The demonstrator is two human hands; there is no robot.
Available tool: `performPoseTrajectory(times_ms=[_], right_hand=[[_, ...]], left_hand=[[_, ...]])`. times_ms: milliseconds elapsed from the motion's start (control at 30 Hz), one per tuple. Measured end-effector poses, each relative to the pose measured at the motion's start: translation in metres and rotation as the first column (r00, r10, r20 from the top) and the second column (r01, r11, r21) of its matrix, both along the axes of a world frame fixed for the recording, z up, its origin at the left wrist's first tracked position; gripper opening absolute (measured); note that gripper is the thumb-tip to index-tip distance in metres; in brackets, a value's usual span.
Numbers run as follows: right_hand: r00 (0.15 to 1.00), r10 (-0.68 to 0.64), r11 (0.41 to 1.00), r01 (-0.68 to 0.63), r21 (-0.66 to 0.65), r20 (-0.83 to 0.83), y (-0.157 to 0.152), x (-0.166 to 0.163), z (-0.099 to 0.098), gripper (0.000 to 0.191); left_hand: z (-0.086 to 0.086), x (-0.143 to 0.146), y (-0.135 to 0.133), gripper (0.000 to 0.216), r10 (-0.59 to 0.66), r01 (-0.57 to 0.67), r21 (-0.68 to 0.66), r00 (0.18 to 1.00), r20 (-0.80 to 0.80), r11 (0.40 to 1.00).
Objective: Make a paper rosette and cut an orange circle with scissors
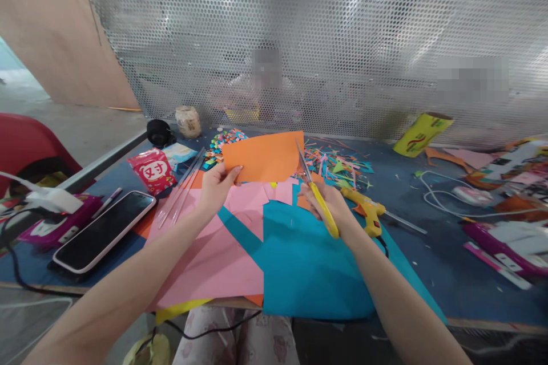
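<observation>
Head view: left hand (216, 185) pinches orange paper (265, 157), right hand (339, 206) clasps yellow scissors (315, 193).

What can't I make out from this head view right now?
- Head view, scissors: whether the blades have entered the orange paper, too thin to tell.
- Head view, right hand: fingers in the handles, hidden by the hand's back.
- Head view, behind the perforated screen: blurred shapes.
- Head view, purple box at right: cut off by the frame edge.

The left hand (216, 185) holds orange paper (263, 157); the right hand (327, 205) holds yellow scissors (319, 199).
</observation>
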State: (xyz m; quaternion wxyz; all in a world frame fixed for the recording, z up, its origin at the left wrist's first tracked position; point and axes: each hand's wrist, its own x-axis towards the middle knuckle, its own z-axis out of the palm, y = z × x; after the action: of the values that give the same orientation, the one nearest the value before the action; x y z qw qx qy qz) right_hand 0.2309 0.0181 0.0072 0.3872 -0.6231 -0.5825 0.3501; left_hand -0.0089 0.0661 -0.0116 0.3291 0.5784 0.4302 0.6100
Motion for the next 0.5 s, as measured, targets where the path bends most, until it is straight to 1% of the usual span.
performPoseTrajectory(times_ms=[100,233,433,500], right_hand=[[1.0,0.001,1.0,-0.001,0.006,0.01,0.0,0.001,0.0,0.055],[1.0,-0.012,1.0,0.012,-0.012,0.011,-0.001,0.0,0.0,0.053],[1.0,-0.027,0.998,0.027,-0.049,0.01,-0.002,-0.003,0.0,0.054],[1.0,-0.014,0.999,0.015,-0.041,0.021,-0.002,-0.003,0.0,0.054]], left_hand=[[0.001,0.001,-0.002,0.022,0.013,-0.012,0.007,1.0,-0.022,1.0],[0.0,0.0,0.0,0.021,0.024,-0.024,0.006,1.0,-0.003,1.0],[0.0,-0.006,0.009,0.022,0.043,-0.044,0.007,0.99,0.136,0.999],[0.002,-0.007,0.009,0.023,0.057,-0.058,0.004,0.987,0.148,0.998]])
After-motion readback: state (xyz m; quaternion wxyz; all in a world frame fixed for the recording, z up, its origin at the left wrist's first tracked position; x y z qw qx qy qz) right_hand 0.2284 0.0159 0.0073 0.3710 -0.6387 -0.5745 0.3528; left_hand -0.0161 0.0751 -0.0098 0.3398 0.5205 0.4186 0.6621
